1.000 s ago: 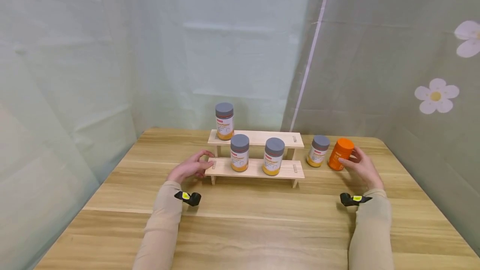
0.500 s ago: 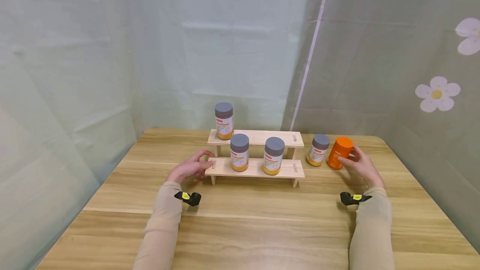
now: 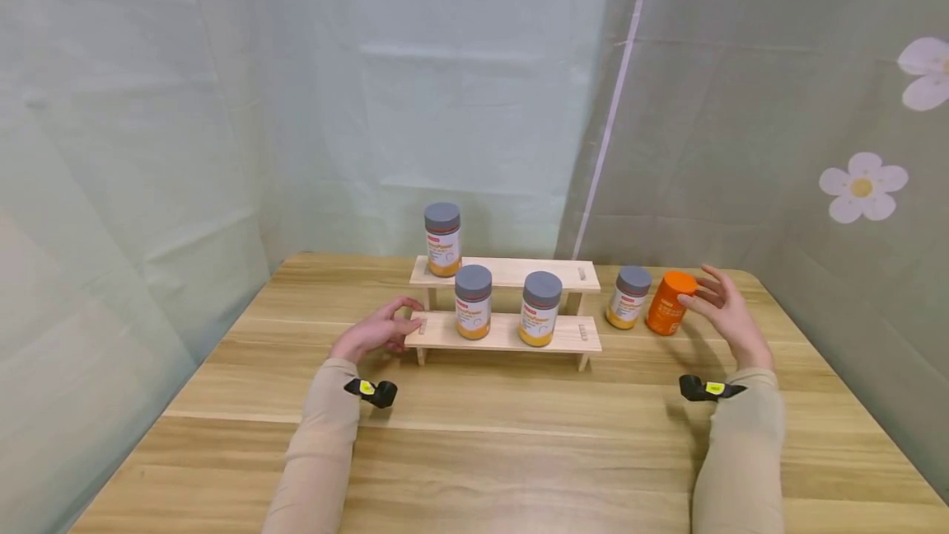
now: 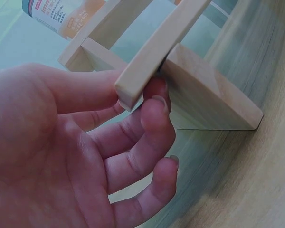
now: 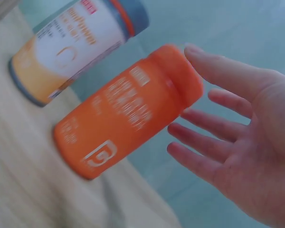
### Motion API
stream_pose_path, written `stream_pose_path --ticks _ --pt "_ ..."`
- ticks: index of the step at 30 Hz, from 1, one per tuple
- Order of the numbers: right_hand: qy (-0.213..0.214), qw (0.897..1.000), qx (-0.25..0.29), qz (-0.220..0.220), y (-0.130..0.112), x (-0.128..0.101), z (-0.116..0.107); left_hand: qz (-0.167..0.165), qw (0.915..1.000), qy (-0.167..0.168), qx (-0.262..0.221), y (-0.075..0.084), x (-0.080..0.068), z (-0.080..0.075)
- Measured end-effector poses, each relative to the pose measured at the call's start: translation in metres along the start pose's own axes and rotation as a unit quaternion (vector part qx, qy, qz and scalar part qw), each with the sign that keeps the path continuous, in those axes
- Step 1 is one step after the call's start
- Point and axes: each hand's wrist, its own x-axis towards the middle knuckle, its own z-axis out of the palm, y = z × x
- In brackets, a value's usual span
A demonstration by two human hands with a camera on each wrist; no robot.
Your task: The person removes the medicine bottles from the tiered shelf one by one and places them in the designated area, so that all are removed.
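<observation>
The lower shelf end of the two-tier wooden rack (image 3: pixel 504 332) is still pinched by the left hand (image 3: pixel 374 334), thumb on top, fingers (image 4: pixel 154 121) curled beneath. Further right, the orange bottle (image 3: pixel 670 302) stands upright on the table (image 3: pixel 474 443) beside a grey-capped jar (image 3: pixel 629 297). It has just been released: the right hand (image 3: pixel 722 311) is lifted, fingers spread, just beside the cap.

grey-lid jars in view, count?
4. One grey-lid jar stands on the rack's upper shelf, two on the lower shelf, one on the table beside the orange bottle. None looks hidden.
</observation>
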Motion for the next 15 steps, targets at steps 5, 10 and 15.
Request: stream_pose_path --ticks 5,10,15 --pt "0.035 0.999 -0.011 -0.029 -0.013 -0.004 -0.004 -0.001 1.0000 0.001 -0.003 -0.001 -0.002 -0.001" --pt "0.079 0.993 0.058 -0.062 -0.021 -0.006 -0.005 0.001 1.0000 -0.002 -0.006 0.000 -0.001 0.000" --pt "0.109 0.985 0.113 -0.069 -0.025 -0.005 0.000 0.001 1.0000 -0.001 -0.002 0.000 0.000 0.000"
